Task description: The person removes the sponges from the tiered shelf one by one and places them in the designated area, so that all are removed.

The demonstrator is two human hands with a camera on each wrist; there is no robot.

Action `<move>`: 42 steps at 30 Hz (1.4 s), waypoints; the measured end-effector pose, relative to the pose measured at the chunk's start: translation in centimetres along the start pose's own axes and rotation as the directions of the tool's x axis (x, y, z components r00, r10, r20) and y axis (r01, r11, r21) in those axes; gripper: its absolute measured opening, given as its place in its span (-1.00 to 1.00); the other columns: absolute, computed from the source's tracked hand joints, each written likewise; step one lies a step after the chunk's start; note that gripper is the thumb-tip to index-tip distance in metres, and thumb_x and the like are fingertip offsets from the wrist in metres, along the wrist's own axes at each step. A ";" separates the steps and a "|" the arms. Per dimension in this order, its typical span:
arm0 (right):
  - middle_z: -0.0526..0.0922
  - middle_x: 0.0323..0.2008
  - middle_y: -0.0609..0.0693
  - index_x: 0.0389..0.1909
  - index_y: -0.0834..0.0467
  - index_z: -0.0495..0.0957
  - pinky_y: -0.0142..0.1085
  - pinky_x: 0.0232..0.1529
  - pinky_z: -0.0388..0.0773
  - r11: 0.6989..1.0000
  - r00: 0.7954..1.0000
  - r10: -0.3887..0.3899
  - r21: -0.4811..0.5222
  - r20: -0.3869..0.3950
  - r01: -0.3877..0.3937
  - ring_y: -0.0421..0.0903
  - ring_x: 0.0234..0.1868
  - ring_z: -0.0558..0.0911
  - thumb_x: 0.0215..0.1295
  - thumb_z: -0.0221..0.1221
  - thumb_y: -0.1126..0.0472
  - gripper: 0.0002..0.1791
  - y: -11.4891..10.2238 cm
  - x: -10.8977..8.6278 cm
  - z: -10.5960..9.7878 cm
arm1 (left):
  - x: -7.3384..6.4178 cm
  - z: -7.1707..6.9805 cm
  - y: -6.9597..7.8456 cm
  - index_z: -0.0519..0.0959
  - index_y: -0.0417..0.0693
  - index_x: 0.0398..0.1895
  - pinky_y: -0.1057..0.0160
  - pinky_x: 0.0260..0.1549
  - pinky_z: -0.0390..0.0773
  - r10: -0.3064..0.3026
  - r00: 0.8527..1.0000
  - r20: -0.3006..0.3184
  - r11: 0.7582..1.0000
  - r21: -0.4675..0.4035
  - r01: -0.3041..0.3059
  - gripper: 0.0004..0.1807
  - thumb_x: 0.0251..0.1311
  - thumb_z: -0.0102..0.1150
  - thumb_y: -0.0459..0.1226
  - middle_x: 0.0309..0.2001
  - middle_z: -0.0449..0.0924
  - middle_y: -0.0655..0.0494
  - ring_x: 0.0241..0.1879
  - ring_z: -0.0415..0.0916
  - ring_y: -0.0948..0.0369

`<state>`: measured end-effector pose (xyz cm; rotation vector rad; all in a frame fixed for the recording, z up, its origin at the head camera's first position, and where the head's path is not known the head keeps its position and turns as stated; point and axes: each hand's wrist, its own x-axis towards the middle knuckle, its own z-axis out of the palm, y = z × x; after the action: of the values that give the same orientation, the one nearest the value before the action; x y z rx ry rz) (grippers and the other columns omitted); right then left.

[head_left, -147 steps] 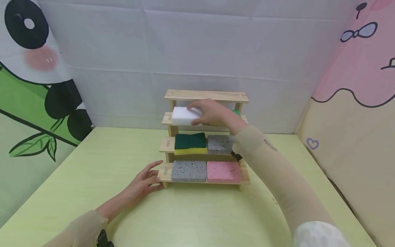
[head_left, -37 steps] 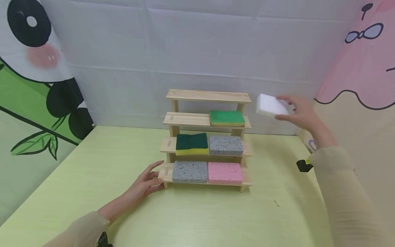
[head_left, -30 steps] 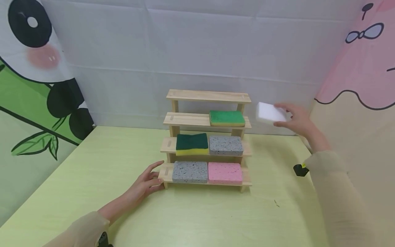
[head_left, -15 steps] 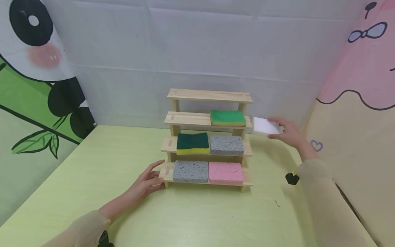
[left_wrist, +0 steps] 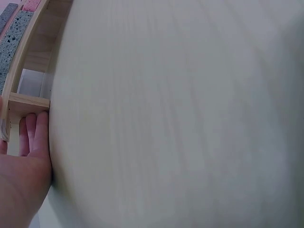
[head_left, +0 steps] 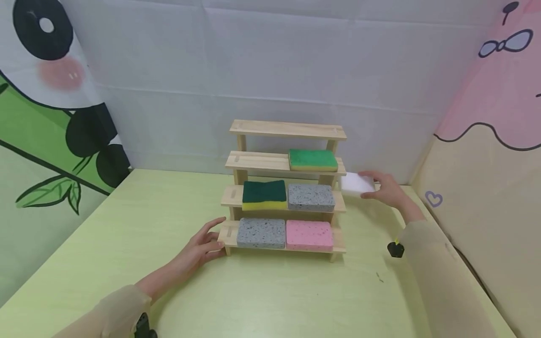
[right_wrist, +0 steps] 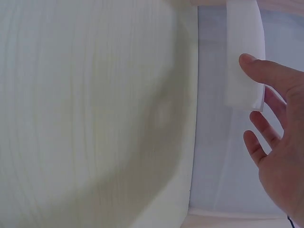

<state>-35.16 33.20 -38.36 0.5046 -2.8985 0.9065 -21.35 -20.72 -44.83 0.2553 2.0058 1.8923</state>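
Beside the right end of the wooden stepped rack (head_left: pixel 289 128), my right hand (head_left: pixel 386 191) pinches a white block sponge (head_left: pixel 354 183) between thumb and fingers. In the right wrist view the thumb lies on the face of the sponge, which is held off the table. My left hand (head_left: pixel 196 249) touches the left end of the lowest shelf, its fingers fairly straight against the rack's leg. On the rack sit a green sponge (head_left: pixel 313 160), a dark green and yellow sponge (head_left: pixel 264 195), two grey speckled sponges (head_left: pixel 311 197) and a pink sponge (head_left: pixel 309 234).
The rack stands on a pale yellow-green wooden table (head_left: pixel 270 300). A white cloth wall (head_left: pixel 274 61) rises right behind it. Cartoon-printed panels (head_left: pixel 486 117) flank the table on both sides.
My right hand took the white sponge off the left of the third shelf, carried it past the rack's right end, then lowered it leftward close to the rack. My left hand stayed put.
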 end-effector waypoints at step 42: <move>0.24 0.40 0.40 0.44 0.22 0.24 0.15 0.18 0.36 0.994 0.979 0.100 0.021 0.175 -0.105 0.40 0.30 0.33 0.17 0.35 0.21 -0.18 1.4 -1.1 2.1 | 0.1 0.0 -0.2 -0.04 0.20 0.56 0.14 0.19 0.57 0.011 1.000 -0.009 1.000 -0.023 -0.011 -0.23 0.39 0.08 -0.24 0.28 0.33 -0.16 0.15 0.52 0.16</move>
<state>-34.47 33.44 -41.07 0.4618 -3.0982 0.9671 -21.39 -20.66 -45.07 0.2528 1.9907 1.9257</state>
